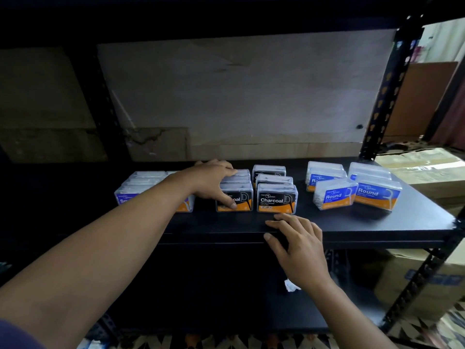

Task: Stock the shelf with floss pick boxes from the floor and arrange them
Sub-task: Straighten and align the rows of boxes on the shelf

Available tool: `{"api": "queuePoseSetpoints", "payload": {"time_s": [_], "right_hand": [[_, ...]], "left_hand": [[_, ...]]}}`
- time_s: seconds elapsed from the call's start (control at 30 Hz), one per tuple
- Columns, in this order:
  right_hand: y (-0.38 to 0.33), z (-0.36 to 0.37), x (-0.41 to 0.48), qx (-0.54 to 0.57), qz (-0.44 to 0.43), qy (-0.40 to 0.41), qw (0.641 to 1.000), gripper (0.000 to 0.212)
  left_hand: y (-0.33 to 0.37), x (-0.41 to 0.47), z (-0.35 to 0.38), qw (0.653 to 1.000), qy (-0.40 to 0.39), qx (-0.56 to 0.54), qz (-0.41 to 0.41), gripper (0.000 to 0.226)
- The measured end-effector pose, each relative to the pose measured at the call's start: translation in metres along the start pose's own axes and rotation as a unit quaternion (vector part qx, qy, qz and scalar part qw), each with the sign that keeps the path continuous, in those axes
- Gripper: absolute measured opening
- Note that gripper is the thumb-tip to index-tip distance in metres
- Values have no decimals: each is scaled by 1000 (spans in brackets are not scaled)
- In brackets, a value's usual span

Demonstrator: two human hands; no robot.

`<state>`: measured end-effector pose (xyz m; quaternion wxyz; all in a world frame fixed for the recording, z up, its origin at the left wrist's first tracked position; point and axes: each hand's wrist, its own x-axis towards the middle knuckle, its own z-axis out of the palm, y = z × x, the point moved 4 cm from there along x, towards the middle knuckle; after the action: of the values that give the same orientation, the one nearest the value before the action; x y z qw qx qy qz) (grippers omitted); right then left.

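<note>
While several rows of stock already stood on the black metal shelf (377, 227), the arranging step looked to be in hand. The left hand (214, 182) spanned the left row of clear plastic, black-labelled Charcoal floss pick boxes (242, 197), thumb on the front label and fingers curled over the back, clamping it. The right hand (299, 248) lay flat and empty, fingers spread, on the shelf's front lip just before the right Charcoal row (276, 199). Further right, the blue-labelled Round boxes (334, 195) sat skewed. The next move was probably squaring the gripped row beside its neighbour, sliding it without toppling anything.
</note>
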<state>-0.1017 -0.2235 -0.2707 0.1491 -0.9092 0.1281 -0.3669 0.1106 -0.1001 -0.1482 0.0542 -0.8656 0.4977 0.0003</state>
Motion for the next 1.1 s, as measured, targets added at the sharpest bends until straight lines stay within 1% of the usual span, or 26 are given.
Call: {"api": "queuePoseSetpoints", "payload": {"time_s": [0.77, 0.9, 0.93, 1.1], "right_hand": [[0, 1, 0, 2, 0, 4, 1000, 32], [0, 0, 0, 6, 1, 8, 1000, 31], [0, 0, 0, 7, 1, 8, 1000, 31], [0, 0, 0, 7, 1, 7, 1000, 32]], "left_hand": [[-6, 1, 2, 999, 0, -42, 0, 111], [-10, 3, 5, 998, 8, -56, -6, 122], [-10, 3, 6, 998, 11, -57, -5, 122], [-3, 0, 4, 999, 11, -35, 7, 104]]}}
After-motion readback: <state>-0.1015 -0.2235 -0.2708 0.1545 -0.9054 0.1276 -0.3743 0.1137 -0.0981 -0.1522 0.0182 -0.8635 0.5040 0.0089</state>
